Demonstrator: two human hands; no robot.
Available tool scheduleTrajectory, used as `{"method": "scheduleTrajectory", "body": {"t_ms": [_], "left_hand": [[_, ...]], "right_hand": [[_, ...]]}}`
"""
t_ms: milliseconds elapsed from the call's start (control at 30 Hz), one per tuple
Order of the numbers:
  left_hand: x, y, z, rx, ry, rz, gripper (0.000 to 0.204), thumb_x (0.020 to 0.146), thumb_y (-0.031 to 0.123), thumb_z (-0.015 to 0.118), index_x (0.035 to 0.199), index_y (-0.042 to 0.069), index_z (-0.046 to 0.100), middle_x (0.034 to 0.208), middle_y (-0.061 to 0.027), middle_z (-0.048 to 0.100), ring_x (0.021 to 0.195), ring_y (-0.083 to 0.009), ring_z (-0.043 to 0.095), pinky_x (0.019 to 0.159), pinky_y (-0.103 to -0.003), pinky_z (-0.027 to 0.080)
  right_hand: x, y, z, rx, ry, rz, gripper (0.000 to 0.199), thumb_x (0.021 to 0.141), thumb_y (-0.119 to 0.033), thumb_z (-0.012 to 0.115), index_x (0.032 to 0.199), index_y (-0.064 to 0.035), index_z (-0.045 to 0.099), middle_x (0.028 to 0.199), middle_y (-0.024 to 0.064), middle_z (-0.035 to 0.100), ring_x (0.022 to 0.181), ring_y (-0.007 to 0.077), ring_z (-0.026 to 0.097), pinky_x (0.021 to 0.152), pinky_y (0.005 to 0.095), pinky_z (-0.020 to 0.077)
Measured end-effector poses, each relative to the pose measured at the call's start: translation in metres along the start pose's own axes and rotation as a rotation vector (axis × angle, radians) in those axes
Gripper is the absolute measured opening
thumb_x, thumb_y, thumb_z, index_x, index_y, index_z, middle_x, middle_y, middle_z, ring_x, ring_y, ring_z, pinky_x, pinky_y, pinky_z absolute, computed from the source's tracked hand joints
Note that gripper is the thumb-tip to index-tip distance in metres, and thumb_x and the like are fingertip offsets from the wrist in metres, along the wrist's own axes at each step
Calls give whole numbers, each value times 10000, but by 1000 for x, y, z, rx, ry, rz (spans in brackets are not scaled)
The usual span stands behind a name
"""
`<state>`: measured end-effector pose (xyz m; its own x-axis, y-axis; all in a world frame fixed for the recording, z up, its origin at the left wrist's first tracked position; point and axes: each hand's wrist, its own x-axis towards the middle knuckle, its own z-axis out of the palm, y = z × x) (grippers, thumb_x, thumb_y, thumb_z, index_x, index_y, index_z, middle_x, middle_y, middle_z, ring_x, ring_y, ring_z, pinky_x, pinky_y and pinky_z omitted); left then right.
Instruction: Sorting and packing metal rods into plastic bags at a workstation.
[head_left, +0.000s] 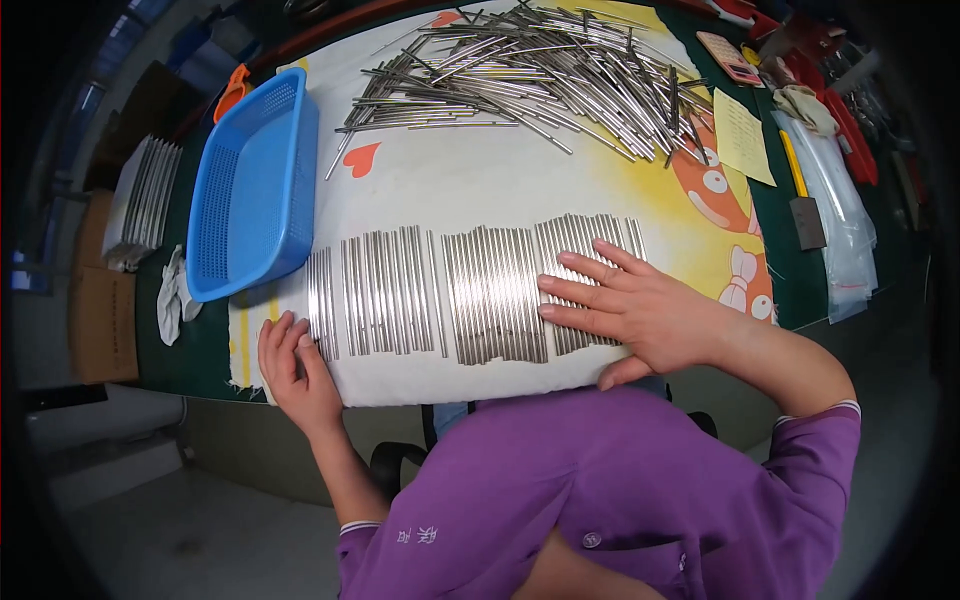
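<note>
Short, shiny metal rods (pixel 492 295) lie side by side in several upright groups across a white padded cloth (pixel 400 195). My right hand (pixel 635 310) rests flat on the rightmost group, fingers spread, palm down. At the left end, my left hand (pixel 300 380) sits beside a narrow group of rods (pixel 320 300); its fingers are loosely bent, with a gap to the thumb and nothing seen between them. Farther back, a large heap of similar rods (pixel 540 75) lies crisscrossed on the cloth.
A blue plastic basket (pixel 297 200) stands at the left. Beyond it are an orange tool (pixel 233 93) and stacked white sheets (pixel 143 200). On the right lie a calculator (pixel 730 58), a yellow paper (pixel 743 138), a yellow-handled tool (pixel 797 180) and clear plastic bags (pixel 842 215).
</note>
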<state>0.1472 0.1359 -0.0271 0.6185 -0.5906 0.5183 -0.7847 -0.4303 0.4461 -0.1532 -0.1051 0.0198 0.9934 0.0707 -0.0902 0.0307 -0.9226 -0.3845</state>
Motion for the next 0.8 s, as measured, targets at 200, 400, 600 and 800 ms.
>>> {"method": "scheduleTrajectory", "body": {"t_ms": [200, 400, 600, 800], "left_hand": [[0, -1, 1, -61, 10, -13, 164, 878, 60, 536, 988, 21, 652, 1153, -102, 615, 1224, -327, 454, 1018, -417, 345], [0, -2, 1, -22, 12, -18, 172, 879, 57, 537, 1005, 19, 648, 1160, -110, 609, 1224, -318, 457, 1020, -403, 347], [-1, -7, 1, -26, 21, -10, 184, 885, 59, 530, 1027, 17, 638, 1171, -111, 603, 1224, -317, 456, 1021, -404, 346], [-1, -9, 3, -29, 17, -3, 191, 893, 68, 516, 1035, 15, 633, 1178, -115, 598, 1227, -317, 450, 1025, -407, 342]], "right_hand": [[27, -11, 12, 57, 70, -21, 890, 737, -607, 601, 1437, -143, 304, 1510, 115, 231, 1412, 320, 159, 1136, 518, 83], [70, -21, 27, -5, 217, -136, 818, 794, -595, 551, 1434, -144, 316, 1500, 135, 244, 1408, 332, 163, 1131, 531, 80], [105, -31, 39, -19, 297, -127, 805, 817, -594, 521, 1417, -90, 339, 1473, 161, 283, 1400, 338, 181, 1132, 527, 80], [129, -41, 46, -35, 331, -90, 780, 840, -596, 472, 1406, -73, 357, 1471, 187, 279, 1400, 342, 177, 1132, 524, 78]]}}
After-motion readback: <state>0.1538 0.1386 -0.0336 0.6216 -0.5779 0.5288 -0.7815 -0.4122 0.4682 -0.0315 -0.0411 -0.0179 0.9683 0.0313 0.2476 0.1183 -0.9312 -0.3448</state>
